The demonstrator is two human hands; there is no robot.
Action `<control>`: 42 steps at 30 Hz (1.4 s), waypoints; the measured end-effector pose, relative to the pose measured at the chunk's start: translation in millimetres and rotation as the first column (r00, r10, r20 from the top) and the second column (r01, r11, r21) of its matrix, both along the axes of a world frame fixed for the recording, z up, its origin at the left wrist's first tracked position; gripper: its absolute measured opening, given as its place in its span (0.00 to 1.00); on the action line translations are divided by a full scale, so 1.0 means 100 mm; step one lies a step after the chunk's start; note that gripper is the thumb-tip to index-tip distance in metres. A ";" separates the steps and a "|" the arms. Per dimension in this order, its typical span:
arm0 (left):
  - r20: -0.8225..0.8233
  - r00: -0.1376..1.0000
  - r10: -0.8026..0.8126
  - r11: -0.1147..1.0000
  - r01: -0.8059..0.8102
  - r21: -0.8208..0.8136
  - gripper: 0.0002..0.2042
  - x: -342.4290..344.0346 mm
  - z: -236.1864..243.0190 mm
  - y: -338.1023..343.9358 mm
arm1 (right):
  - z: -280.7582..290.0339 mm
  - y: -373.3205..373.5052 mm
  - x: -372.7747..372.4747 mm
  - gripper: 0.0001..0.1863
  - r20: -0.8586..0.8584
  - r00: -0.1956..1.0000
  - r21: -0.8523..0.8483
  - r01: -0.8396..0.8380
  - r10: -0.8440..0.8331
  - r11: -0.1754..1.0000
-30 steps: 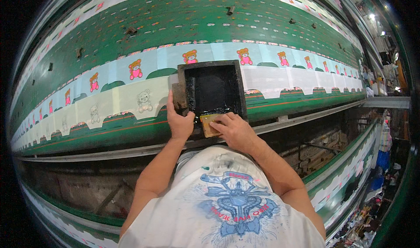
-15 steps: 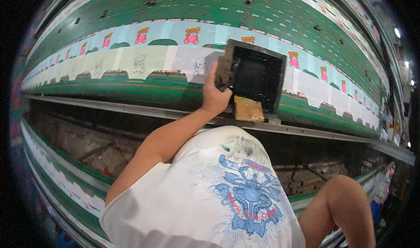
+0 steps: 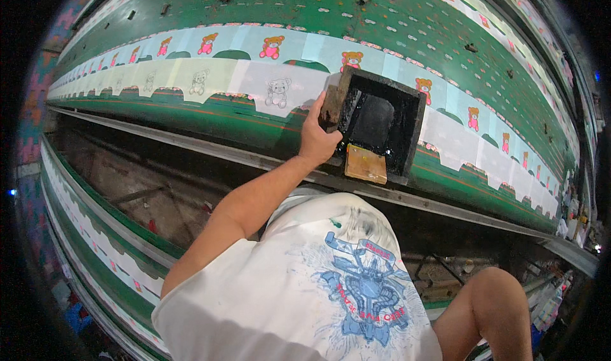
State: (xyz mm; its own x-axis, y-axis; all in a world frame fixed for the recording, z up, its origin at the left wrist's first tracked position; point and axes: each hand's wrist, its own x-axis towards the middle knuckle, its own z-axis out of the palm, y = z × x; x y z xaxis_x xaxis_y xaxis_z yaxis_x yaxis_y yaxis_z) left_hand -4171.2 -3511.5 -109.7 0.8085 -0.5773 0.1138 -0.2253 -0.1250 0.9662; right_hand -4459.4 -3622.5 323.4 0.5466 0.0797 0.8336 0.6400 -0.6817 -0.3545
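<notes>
My left hand grips the left side of a dark square screen-printing frame, thumb on its near-left edge and fingers along the outside. Wet black ink coats the inside around a greyer patch. A wooden-handled squeegee leans at the frame's near edge. Under and beside the frame run pale cloth pieces; the nearest on the left bears a black outlined bear. Whether the frame rests flat on the cloth, I cannot tell. My right hand is out of view; a bent bare limb shows at lower right.
A long green printing table carries a row of pale blue pieces with brown-and-pink bears. A metal rail edges its near side. Behind me lies another green table with white pieces, across a dark gap.
The frame has shifted right along the cloth, with my left hand still on it. More of the outlined bear's surroundings now shows. A greyer patch has appeared amid the ink inside. My view has turned slightly.
</notes>
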 end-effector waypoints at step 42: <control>-0.083 0.995 -0.060 0.997 0.064 0.035 0.55 -0.03 -0.08 0.03 | -3.43 -0.51 1.09 0.28 -0.649 0.492 -0.393 0.437 -0.581 0.809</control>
State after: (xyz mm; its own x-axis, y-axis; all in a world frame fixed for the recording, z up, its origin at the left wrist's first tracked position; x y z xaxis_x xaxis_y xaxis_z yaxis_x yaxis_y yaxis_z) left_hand -4173.9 -3508.6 -117.4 0.7768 -0.6292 0.0264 -0.1541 -0.1493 0.9767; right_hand -4350.4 -3673.1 -19.1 0.9313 -0.3285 0.1573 -0.2504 -0.8911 -0.3784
